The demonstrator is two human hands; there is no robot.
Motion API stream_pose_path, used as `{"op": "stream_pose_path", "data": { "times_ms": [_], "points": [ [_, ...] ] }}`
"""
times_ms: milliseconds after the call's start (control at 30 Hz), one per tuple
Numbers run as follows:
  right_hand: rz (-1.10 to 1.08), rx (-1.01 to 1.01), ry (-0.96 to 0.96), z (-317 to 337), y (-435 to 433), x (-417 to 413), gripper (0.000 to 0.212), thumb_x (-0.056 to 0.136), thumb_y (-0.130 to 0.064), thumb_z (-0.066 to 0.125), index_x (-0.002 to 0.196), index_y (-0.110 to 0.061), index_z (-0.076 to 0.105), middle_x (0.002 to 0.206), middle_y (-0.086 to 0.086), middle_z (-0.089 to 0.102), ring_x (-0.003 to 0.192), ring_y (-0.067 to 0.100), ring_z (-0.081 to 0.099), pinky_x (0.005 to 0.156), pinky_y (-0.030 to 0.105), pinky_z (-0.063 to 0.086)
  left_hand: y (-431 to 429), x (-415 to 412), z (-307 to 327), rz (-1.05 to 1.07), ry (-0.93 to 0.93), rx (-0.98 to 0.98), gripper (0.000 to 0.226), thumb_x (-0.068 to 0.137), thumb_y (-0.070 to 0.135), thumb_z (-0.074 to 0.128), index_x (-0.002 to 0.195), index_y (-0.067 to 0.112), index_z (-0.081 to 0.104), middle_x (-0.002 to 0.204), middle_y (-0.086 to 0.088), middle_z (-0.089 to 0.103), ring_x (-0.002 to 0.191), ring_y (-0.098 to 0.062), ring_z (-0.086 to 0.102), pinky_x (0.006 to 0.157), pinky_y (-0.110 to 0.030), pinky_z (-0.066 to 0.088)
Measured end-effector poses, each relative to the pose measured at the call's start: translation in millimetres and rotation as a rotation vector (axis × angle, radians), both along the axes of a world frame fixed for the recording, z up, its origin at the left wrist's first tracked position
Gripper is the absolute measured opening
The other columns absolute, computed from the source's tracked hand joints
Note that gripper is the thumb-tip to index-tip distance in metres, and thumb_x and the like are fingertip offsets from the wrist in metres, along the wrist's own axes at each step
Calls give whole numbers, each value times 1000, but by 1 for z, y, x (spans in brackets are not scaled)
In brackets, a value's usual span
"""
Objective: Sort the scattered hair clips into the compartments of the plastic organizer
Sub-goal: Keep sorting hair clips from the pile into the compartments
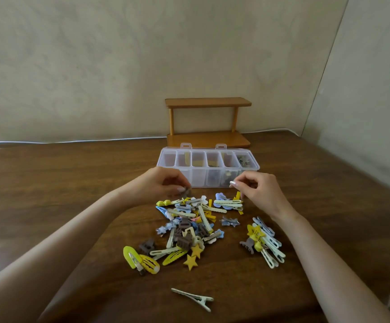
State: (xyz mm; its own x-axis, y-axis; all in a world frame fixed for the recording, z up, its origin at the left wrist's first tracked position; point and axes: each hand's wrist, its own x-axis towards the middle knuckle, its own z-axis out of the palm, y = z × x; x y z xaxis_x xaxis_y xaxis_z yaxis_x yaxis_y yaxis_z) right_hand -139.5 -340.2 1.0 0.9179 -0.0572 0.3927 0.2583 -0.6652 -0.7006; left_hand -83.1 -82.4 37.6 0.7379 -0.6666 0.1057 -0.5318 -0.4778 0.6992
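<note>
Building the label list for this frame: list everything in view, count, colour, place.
plastic organizer: 1, clear, mid-table, some clips inside
hair clips: many, yellow, cream, blue, brown, scattered before organizer
lone clip: 1, cream, nearest table edge
shelf: 1, wooden, behind organizer
cable: 1, white, along wall
table: 1, dark wood
left hand: 1, pinches small dark clip, over pile
right hand: 1, fingers curled, grasp unclear, over pile

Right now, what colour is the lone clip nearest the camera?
Cream; the lone clip shows best in the head view.
</note>
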Motion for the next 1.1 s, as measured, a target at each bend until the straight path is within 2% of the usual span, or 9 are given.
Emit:
{"op": "stream_pose_path", "data": {
  "times_ms": [100,200,333,433,600,733,800,933,1100],
  "points": [
    [69,16,-3,1,1,0,3,84,-16,68,85,-18,71,72,-5,65,64,6,57,63,23,47,-18,-2,1,12,39,-70,17,88,9,58,104,13,61,96,-1,67,88,-11,66,81,-26,55],
    [156,59,39,0,7,-2,20,79,-16,73,97,-24,68,80,-1,62,67,9,53,64,23,47,-40,-3,-2,18,78,-124,22,85,4,60,105,12,56,96,-4,65,91,-15,65,83,-29,56],
    [220,168,75,0,13,-4,38,67,-39,74,99,-22,65,88,4,65,79,28,60,73,37,53,-66,-6,-10,38,33,-163,25,83,5,64,105,8,54,94,-6,65,89,-19,65,79,-30,56],
    [205,218,67,0,11,-2,36,67,-36,76,95,-16,65,89,6,69,86,26,65,78,41,56,-76,-8,-15,69,6,-186,24,83,8,65,105,6,55,94,-11,66,86,-21,66,77,-32,57],
    [69,225,2,3,5,2,16,75,-13,76,83,-17,63,82,-1,65,72,9,59,65,20,49,-72,-7,-18,138,-82,-210,20,86,20,63,103,11,57,91,1,61,83,-10,58,68,-12,49],
    [-217,344,-156,14,-16,10,8,81,-18,71,87,-19,66,82,-6,65,74,6,59,60,14,44,-56,-5,-18,154,-90,-205,13,89,21,58,101,16,57,94,1,63,84,-10,59,70,-19,51],
    [-338,274,-164,20,-25,20,10,84,-22,68,92,-16,69,87,-4,66,80,8,59,63,15,41,-51,-5,-18,151,-82,-213,11,89,19,58,100,17,58,94,0,63,86,-11,60,72,-22,54],
    [-509,-54,-32,27,-34,50,21,88,-36,61,95,-20,73,105,-1,61,98,16,54,64,24,35,-48,-6,-18,142,-92,-245,9,88,14,59,97,16,59,95,0,64,86,-10,61,69,-13,52],
    [-474,-232,189,31,-39,81,13,84,-33,67,87,-25,76,110,0,69,121,28,49,88,37,45,-41,-10,-18,144,-123,-267,9,88,14,58,90,23,59,92,4,65,85,-7,62,68,-12,51]
  ]
}}
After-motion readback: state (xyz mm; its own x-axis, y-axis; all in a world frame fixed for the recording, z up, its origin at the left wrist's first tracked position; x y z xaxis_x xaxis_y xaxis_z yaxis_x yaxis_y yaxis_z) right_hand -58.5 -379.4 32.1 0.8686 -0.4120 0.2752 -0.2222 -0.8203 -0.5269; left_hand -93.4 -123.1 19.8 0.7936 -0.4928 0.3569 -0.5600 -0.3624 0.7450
